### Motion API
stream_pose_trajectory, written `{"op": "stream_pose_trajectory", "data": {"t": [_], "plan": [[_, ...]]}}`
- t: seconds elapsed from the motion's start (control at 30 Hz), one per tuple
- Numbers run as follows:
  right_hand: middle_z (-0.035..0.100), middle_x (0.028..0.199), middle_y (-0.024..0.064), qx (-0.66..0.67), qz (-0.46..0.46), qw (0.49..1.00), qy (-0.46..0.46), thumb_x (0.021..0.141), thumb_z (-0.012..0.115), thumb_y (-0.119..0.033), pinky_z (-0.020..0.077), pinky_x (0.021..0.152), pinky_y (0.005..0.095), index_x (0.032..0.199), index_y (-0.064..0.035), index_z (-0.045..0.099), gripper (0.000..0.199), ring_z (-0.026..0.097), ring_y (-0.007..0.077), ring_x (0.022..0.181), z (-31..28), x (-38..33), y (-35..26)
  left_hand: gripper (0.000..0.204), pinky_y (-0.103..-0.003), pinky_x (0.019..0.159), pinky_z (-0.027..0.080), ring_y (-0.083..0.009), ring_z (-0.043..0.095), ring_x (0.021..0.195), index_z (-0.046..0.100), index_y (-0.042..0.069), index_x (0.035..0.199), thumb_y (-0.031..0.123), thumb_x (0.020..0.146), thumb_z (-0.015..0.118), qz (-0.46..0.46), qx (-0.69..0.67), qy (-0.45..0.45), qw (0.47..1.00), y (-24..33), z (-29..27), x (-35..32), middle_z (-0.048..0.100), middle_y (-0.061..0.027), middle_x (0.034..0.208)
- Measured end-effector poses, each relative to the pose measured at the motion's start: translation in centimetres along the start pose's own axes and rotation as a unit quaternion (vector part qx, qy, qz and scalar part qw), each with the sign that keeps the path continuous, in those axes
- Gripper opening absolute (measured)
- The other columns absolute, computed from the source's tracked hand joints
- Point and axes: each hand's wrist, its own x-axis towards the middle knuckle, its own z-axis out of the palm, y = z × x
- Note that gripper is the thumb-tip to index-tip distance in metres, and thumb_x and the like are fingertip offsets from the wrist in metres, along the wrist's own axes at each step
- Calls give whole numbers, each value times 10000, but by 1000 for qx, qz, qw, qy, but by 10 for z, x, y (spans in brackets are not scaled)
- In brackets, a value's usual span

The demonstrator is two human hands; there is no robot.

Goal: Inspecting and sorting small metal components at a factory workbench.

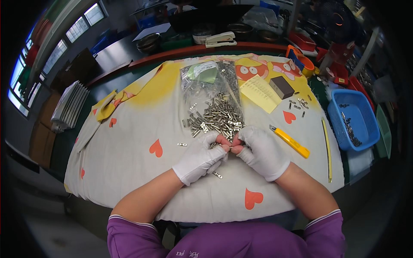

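Note:
My left hand [201, 157] and my right hand [261, 153] wear white gloves with bare fingertips and meet in front of a pile of small metal clips [218, 115]. Their fingertips pinch together around a small metal piece [231, 148], mostly hidden by the fingers. More metal parts seem tucked under the left fingers. The pile spills from a clear plastic bag [209, 84] lying just beyond the hands. One loose clip [182, 144] lies left of my left hand, another [217, 175] below it.
A yellow utility knife [292, 143] lies right of my right hand. Beyond it are a yellow note [260, 93], a dark block [282, 87] and several loose clips [299, 104]. A blue basket [353, 120] holding metal parts stands at the right. The heart-patterned cloth [129, 167] covers the table.

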Motion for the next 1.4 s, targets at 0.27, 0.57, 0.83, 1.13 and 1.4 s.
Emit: {"op": "stream_pose_trajectory", "data": {"t": [0.27,0.57,0.83,1.13,1.4], "plan": [[568,778,143,33,-1,999,29,740,640,-45,456,651,372,840,-24,562,129,562,311,727,1,0,-2,144,-223,365,287,-75,385,404,474,43,919,177,883,513,-8,-23,19,1000,-4,-2,3,555,-53,705],[583,786,133,84,21,996,36,739,650,-27,468,647,334,882,-26,588,156,581,267,714,1,-1,-2,157,-209,337,270,-70,363,374,479,59,874,213,901,484,-13,-29,24,999,0,-1,1,529,-25,632],[591,766,119,63,34,996,47,730,677,-64,467,644,331,841,-37,604,136,583,266,715,-1,-1,-4,231,-200,341,265,-62,358,382,487,75,854,300,906,479,6,-10,-30,999,-2,-1,-1,491,-7,611],[600,778,117,68,6,996,60,724,687,-88,467,642,331,869,-54,625,162,582,269,714,3,-2,2,257,-205,338,257,-65,360,378,507,85,816,319,919,476,-29,-29,-14,999,-1,-3,-1,499,-9,583],[583,739,77,61,-84,993,64,688,718,-45,458,590,286,823,-30,603,178,568,195,647,9,0,-1,207,-204,337,247,-64,350,377,492,99,866,297,919,465,-21,-59,-21,998,-4,-4,1,517,-19,628]]}}
